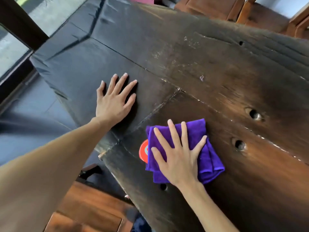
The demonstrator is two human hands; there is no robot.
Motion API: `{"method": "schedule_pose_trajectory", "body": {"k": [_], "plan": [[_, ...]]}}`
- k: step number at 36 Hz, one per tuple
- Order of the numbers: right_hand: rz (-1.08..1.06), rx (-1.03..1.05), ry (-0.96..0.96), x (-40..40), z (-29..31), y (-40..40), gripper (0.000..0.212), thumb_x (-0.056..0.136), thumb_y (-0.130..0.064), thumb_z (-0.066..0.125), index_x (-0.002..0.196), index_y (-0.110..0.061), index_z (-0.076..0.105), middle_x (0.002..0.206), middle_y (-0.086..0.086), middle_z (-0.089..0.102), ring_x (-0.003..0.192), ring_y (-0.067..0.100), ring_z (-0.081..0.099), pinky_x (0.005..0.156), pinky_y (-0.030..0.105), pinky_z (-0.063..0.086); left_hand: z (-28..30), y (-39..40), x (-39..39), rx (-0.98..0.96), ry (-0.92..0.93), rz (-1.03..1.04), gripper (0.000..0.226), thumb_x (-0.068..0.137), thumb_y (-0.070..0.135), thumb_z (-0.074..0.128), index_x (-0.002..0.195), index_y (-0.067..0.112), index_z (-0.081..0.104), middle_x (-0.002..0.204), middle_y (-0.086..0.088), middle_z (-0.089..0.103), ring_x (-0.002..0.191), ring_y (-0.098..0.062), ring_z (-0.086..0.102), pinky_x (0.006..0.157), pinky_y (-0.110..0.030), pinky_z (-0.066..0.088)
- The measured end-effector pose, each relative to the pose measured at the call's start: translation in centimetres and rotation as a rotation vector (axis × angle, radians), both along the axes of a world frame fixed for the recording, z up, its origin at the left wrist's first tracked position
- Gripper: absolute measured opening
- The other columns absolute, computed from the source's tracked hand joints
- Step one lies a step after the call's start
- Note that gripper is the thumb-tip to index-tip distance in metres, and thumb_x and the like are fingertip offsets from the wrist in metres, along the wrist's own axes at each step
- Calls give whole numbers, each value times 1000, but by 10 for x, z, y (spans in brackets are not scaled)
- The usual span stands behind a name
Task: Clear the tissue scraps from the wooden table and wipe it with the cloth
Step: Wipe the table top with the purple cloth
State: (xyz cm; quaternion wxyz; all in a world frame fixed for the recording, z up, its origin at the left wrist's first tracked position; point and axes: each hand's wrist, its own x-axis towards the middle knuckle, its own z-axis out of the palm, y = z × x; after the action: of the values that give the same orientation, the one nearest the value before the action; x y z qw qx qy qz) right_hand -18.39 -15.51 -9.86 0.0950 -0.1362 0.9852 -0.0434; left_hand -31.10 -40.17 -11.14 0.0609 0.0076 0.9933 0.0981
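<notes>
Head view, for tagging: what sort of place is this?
Probably a home or café seating area: a rustic wooden table, wooden chairs behind it, a dark cushioned bench by a window.

Dark wooden table (217,67): purple cloth (209,158), possibly sticker (143,150).

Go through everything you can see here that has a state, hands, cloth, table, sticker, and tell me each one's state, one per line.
Left hand: open, fingers spread, flat on the table.
Right hand: open, fingers straight, pressing the cloth down.
Purple cloth: folded, lying flat on the table under the right hand.
Wooden table: dark, worn, a few small pale specks near the middle.
Red round sticker: on the table, partly covered by the cloth.
</notes>
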Motion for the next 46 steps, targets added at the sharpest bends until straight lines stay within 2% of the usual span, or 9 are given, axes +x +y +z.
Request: {"method": "schedule_pose_trajectory", "body": {"k": [5,8,11,16,21,26,32,36,46], "plan": [[37,29,-145,113,12,0,59,97,-67,29,154,-52,22,169,-6,14,155,33,13,102,87,7,8,-14,2,80,-48,-39,50,108,44,33,158,42,30,172,7,15,159,-18,7,127,-46,1],[45,55,-195,160,15,2,67,90,-70,41,153,-55,21,168,-6,20,154,34,19,101,88,12,11,-29,17,49,-57,-52,50,109,41,31,158,43,27,172,9,13,159,-16,6,126,-48,2],[41,74,-202,179,15,2,74,84,-72,48,152,-56,22,167,-6,24,152,33,23,98,89,15,11,-48,35,26,-64,-12,50,109,45,25,159,46,22,172,12,11,158,-13,5,125,-50,0],[-5,46,-216,157,19,-10,63,92,-68,39,151,-58,22,167,-6,22,153,32,21,100,88,12,10,-68,41,3,-43,-51,49,108,48,24,158,46,25,171,8,15,158,-18,11,124,-51,7],[-5,24,-171,86,11,-35,58,97,-71,24,153,-57,17,167,-6,23,155,32,15,101,88,7,8,-89,21,20,-11,135,49,108,42,27,157,36,30,171,-1,18,156,-27,13,125,-52,11],[32,19,-62,-9,1,-58,57,98,-70,19,154,-56,16,168,-4,17,155,32,11,101,86,4,6,-116,-4,-54,6,101,47,108,42,29,156,40,30,169,0,21,154,-25,16,121,-57,12],[-5,-8,47,-134,-7,-73,55,100,-69,14,153,-57,12,168,-5,18,155,31,10,101,87,7,5,-136,-36,-84,-29,136,54,105,54,13,158,47,16,172,8,13,158,-23,9,123,-58,1],[-54,-16,71,-218,-9,-76,54,99,-72,15,151,-60,9,168,-8,13,156,28,5,101,87,4,1,-139,-50,-70,-61,180,57,103,59,4,159,51,9,172,10,11,158,-20,7,124,-57,0],[-220,-6,57,-399,-8,-64,57,93,-78,7,148,-63,6,168,-12,7,156,25,-3,102,86,-6,1,-137,-49,-74,-5,178,54,104,53,22,157,47,28,168,6,27,156,-24,22,123,-60,12]]}}
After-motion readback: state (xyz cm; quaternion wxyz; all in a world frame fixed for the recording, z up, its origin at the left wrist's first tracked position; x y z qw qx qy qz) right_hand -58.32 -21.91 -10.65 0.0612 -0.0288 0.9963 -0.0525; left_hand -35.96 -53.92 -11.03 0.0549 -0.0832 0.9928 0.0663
